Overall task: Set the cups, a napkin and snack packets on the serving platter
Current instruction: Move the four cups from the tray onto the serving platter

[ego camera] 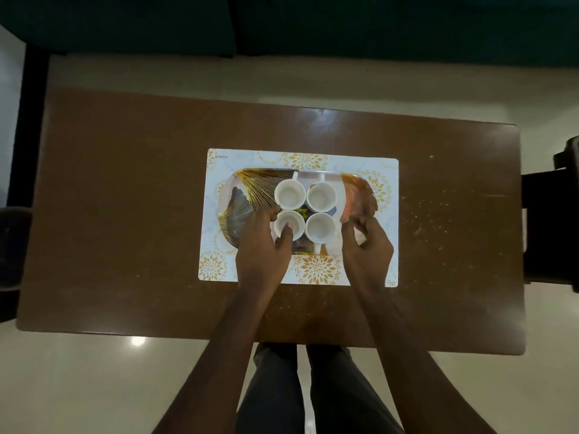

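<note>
A patterned serving platter [241,195] with gold fan lines lies on a white and gold placemat [385,270]. Several white cups stand on it in a square: far left [289,193], far right [321,195], near left [293,221], near right [321,226]. My left hand [263,245] grips the near left cup, thumb over its rim. My right hand [366,245] is at the platter's right end, its fingers pinched on a small pale thing [360,237] that I cannot identify, beside an orange packet [354,195].
The brown table [125,214] has crumbs scattered on its right side. Dark chairs stand at the left edge [12,245] and the right edge [551,220]. My legs show below the near table edge.
</note>
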